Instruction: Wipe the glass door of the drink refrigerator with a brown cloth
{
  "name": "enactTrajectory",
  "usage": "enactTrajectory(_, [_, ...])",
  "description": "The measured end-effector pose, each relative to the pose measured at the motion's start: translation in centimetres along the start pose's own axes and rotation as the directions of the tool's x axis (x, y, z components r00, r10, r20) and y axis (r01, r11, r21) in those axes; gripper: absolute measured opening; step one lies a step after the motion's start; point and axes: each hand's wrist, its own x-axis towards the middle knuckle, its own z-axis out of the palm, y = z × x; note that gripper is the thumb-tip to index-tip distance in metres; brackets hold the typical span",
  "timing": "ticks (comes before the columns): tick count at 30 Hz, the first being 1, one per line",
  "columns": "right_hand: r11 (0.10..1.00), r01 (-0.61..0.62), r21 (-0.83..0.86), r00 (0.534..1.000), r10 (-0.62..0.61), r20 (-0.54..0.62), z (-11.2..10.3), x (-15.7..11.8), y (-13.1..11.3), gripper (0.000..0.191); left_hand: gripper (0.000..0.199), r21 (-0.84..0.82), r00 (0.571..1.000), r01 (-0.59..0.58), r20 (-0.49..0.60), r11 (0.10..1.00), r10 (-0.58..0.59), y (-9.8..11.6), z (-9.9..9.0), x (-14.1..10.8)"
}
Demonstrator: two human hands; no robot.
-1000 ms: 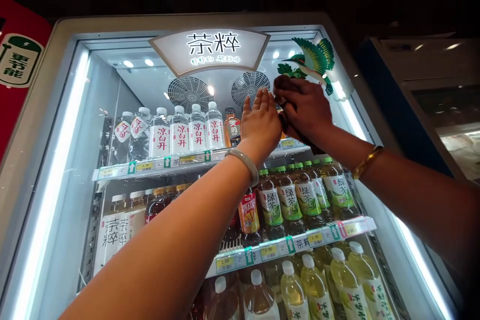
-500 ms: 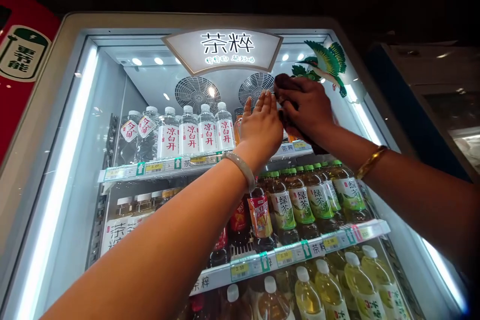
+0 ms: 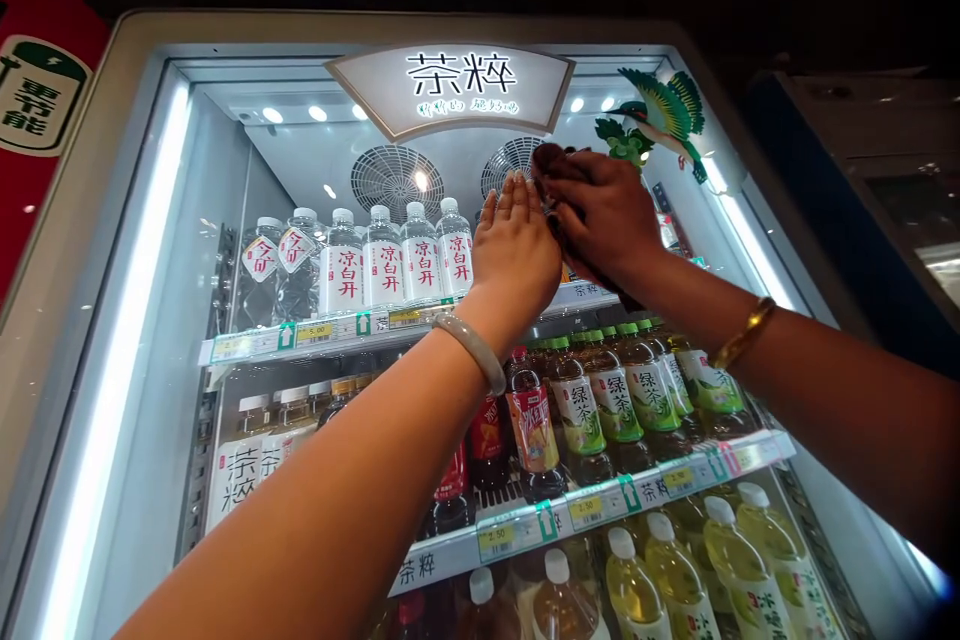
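My left hand (image 3: 517,255) is raised flat against the top shelf (image 3: 330,328) of a lit drinks cooler, fingers straight and side by side, holding nothing. It covers whatever stands just right of the row of water bottles (image 3: 382,265). My right hand (image 3: 604,215) is next to it, touching its fingertips, and is closed around a dark-capped bottle (image 3: 551,160) on the same shelf. Most of that bottle is hidden by the hand; a bit of orange label shows below it.
Green-tea bottles (image 3: 619,400) and a red-labelled bottle (image 3: 529,420) stand on the middle shelf (image 3: 600,500), with yellow tea bottles (image 3: 675,580) below. Two fans (image 3: 397,182) sit at the back under the cooler sign (image 3: 450,85). A red cabinet (image 3: 37,120) stands left, another cooler (image 3: 862,170) right.
Both hands have shifted slightly left along the top shelf; my left hand now hides the orange-brown bottle seen beside it before. The view has drifted a little.
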Motion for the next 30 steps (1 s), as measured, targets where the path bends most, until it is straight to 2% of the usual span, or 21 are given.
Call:
enactTrajectory(2, [0.991,0.127,0.034,0.991,-0.128,0.027,-0.8,-1.8,-0.8,0.033,0.064,0.0,1.0,0.004,0.0,1.0,-0.004,-0.5,-0.3,-0.5])
enactTrajectory(5, [0.965,0.247,0.089,0.963,-0.255,0.087,-2.4,-3.9,0.5,0.029,0.064,0.016,1.0,-0.011,0.02,1.0,0.011,-1.5,-0.7,-1.2])
enactTrajectory(7, [0.976,0.199,0.083,0.973,-0.207,0.1,-2.6,-3.4,1.9,0.029,0.064,0.019,0.999,-0.005,0.035,1.0,0.005,-1.9,-0.9,-1.4])
enactTrajectory(9, [0.999,0.041,0.026,0.996,-0.043,0.072,-1.9,-1.6,2.4,0.033,0.064,0.015,0.999,0.01,0.044,1.0,-0.01,-2.1,-1.0,-1.4])
enactTrajectory(11, [0.995,-0.101,-0.025,0.994,0.101,0.034,-0.8,0.5,1.3,0.039,0.064,0.009,0.999,0.029,0.046,1.0,-0.03,-2.1,-1.1,-1.3])
enactTrajectory(13, [0.995,-0.093,-0.026,0.995,0.094,0.044,0.0,1.4,-0.7,0.039,0.065,0.005,0.998,0.035,0.05,0.999,-0.036,-2.1,-1.2,-1.4])
enactTrajectory(16, [0.997,0.072,0.022,0.993,-0.074,0.093,-0.3,-0.2,-2.8,0.034,0.066,0.003,0.998,0.019,0.052,1.0,-0.019,-2.2,-1.3,-1.9])
enactTrajectory(19, [0.975,0.208,0.081,0.972,-0.215,0.099,-1.5,-3.0,-1.9,0.031,0.069,0.001,0.999,0.003,0.041,1.0,-0.003,-2.5,-1.3,-2.5])
enactTrajectory(21, [0.981,0.174,0.085,0.979,-0.182,0.092,-1.9,-3.4,-0.4,0.031,0.07,-0.005,0.999,-0.005,0.042,1.0,0.005,-2.7,-1.3,-2.7])
enactTrajectory(23, [0.999,0.033,0.036,0.996,-0.036,0.087,-1.4,-2.2,0.1,0.032,0.068,-0.019,0.999,-0.003,0.046,1.0,0.004,-2.9,-1.3,-2.7])
enactTrajectory(25, [0.996,-0.089,-0.025,0.992,0.091,0.085,-0.5,-0.3,-1.0,0.036,0.067,-0.032,0.999,0.01,0.037,0.999,-0.008,-3.2,-1.3,-2.6])
enactTrajectory(26, [0.993,-0.11,-0.042,0.989,0.114,0.094,-0.1,0.6,-2.1,0.037,0.066,-0.034,0.999,0.016,0.031,0.999,-0.015,-3.3,-1.3,-2.6])
enactTrajectory(28, [0.996,-0.08,-0.037,0.989,0.084,0.119,0.4,1.2,-4.6,0.034,0.067,-0.028,0.999,0.023,0.026,0.999,-0.023,-3.7,-1.5,-2.9])
enactTrajectory(30, [1.0,0.026,-0.001,0.991,-0.025,0.135,0.2,0.2,-6.6,0.033,0.067,-0.015,0.999,0.035,0.028,0.999,-0.034,-4.3,-1.7,-3.6])
